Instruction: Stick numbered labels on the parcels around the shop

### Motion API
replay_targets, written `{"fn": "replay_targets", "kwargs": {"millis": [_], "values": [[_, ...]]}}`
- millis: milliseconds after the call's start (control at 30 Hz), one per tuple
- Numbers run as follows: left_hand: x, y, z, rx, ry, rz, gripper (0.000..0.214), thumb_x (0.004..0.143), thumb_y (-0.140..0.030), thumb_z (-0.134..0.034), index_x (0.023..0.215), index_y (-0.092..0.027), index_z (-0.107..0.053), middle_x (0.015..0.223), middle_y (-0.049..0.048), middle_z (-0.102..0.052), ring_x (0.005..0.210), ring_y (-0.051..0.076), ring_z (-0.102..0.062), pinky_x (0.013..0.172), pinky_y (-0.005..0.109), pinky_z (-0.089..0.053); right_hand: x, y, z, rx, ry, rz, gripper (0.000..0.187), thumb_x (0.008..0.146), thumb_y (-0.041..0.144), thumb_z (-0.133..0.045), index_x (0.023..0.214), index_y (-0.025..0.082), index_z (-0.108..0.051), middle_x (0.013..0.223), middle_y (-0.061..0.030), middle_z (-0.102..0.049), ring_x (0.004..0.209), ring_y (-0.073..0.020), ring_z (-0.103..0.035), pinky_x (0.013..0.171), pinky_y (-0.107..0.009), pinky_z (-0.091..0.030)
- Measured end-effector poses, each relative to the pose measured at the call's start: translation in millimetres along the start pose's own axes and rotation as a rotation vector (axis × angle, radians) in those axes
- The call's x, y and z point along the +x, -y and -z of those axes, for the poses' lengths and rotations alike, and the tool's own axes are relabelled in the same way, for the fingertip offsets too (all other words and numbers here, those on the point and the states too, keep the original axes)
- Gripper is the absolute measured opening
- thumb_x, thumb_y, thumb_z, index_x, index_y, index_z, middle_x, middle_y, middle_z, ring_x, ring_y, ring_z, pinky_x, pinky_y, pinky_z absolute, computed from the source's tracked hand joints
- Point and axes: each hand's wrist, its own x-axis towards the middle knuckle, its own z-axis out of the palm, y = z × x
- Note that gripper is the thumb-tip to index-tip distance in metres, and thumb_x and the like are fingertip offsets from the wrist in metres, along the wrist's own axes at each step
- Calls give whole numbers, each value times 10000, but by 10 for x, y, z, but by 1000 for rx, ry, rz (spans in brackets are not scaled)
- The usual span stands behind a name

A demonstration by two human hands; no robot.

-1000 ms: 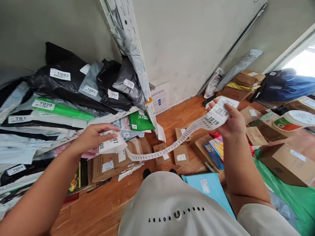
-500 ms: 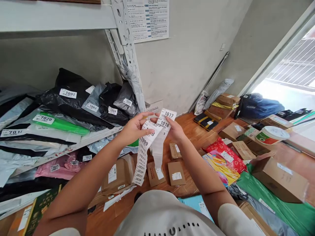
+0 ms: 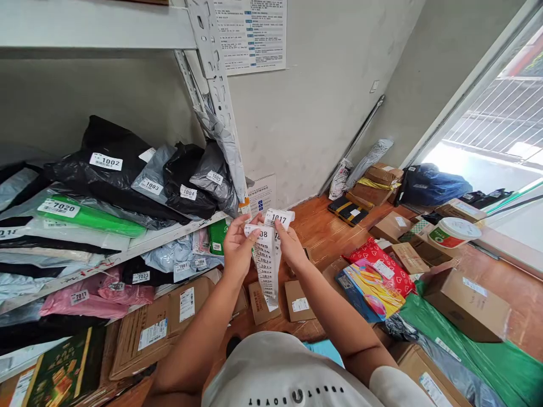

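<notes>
Near the middle of the view, just toward 6 o'clock, we are bringing both parts of the white numbered label strip [image 3: 266, 265] together. A second ago it was stretching between hands held well apart; half a second ago its two lengths were hanging side by side in a slight fan. Now they are overlapping and dropping almost straight down toward 6 o'clock, the front run mostly covering the one behind.

Our left hand [image 3: 237, 247] is pinching the front length, thumb lying over the label ending in 08, with 1009 and its followers trailing below. Our right hand [image 3: 292, 244] is pinching the rear length just beside it, with the 1017 label [image 3: 279, 217] facing up and the next one now partly hiding. Neither hand is spreading wide; some fingertips are disappearing behind the paper, so we cannot tell their exact hold.

For the handling, we are judging that this gathering is giving us closer control of the strip, though the overlap is making the rear numbers harder to read.

At 9 to 10 o'clock, the bags marked 1002 [image 3: 112, 175], 1003, 1004 and 1005 are resting on the white shelf [image 3: 148, 244], staying where they were. Beyond the strip's tail, toward 6 o'clock, small brown cartons [image 3: 292, 291] are lying on the wooden floor [image 3: 314, 226].
</notes>
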Motion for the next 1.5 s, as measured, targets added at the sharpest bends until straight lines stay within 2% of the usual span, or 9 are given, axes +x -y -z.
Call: {"fn": "replay_targets", "kwargs": {"millis": [233, 467, 567, 667, 767, 900, 1100, 1300, 1500], "values": [[113, -25, 193, 195, -77, -42, 413, 751, -230, -747, 1144, -245, -618, 1149, 34, -597, 1026, 131, -609, 884, 226, -505, 40, 85, 99, -88, -55, 52, 508, 847, 605, -524, 1017, 170, -725, 867, -66, -735, 819, -212, -679, 741, -328, -537], [149, 18, 58, 343, 15, -170, 524, 732, -241, -762, 1203, -275, -534, 1099, 29, -547, 1005, 147, -597, 904, 284, -508, -1, -59, -75, -182, 145, 166, 536, 786, 592, -618, 1186, 235, -631, 1160, -46, -680, 1125, -236, -603, 956, -372, -499], [128, 31, 75, 463, 33, -218, 467, 803, -254, -689, 1239, -271, -521, 1192, 57, -526, 1111, 180, -553, 990, 339, -458, 13, -132, -114, -225, 77, 171, 489, 739, 518, -704, 1120, 216, -660, 1145, -60, -692, 1066, -236, -634, 926, -375, -514], [30, 120, 208, 505, 13, -216, 723, 744, -264, -747, 1374, -317, -396, 1392, 67, -403, 1280, 224, -439, 1085, 387, -375, 38, -126, -124, -214, 0, 132, 370, 737, 477, -711, 958, 180, -703, 990, -69, -738, 906, -219, -682, 831, -365, -546], [-165, 363, 459, 392, 139, 68, 846, 648, -290, -822, 1377, -297, -393, 1348, 86, -508, 1210, 252, -523, 1024, 431, -440, 20, -38, -154, -157, -3, 94, 318, 732, 437, -723, 913, 178, -697, 903, -51, -743, 806, -198, -686, 747, -344, -558], [-464, 791, 834, 418, 239, 556, 484, 584, -353, -849, 993, -157, -679, 1001, 100, -718, 954, 264, -654, 928, 455, -494, -28, 92, -173, -51, -38, 72, 289, 740, 411, -719, 926, 194, -678, 889, -34, -739, 808, -201, -685, 733, -353, -572], [-753, 1078, 1110, 462, 163, 654, 426, 581, -487, -800, 793, -128, -715, 815, 94, -743, 794, 249, -674, 804, 435, -532, 69, 95, 83, 89, -209, 142, 285, 747, 327, -738, 998, 230, -644, 969, -30, -733, 839, -198, -693, 785, -370, -581], [-999, 1195, 1420, 588, -83, 686, 354, 591, -457, -736, 749, -143, -694, 704, 49, -712, 657, 199, -635, 643, 318, -512, 115, -287, 625, 113, -234, 64, 316, 725, 272, -769, 1020, 237, -663, 1014, -40, -730, 881, -206, -689, 817, -383, -572], [-1129, 930, 1655, 823, -317, 603, 217, 732, -337, -572, 852, -206, -697, 775, 7, -655, 704, 186, -594, 639, 269, -459, -50, -1156, 991, -206, 39, -109, 238, 817, 312, -662, 1039, 235, -698, 1031, -63, -728, 962, -237, -675, 889, -435, -531]]}}
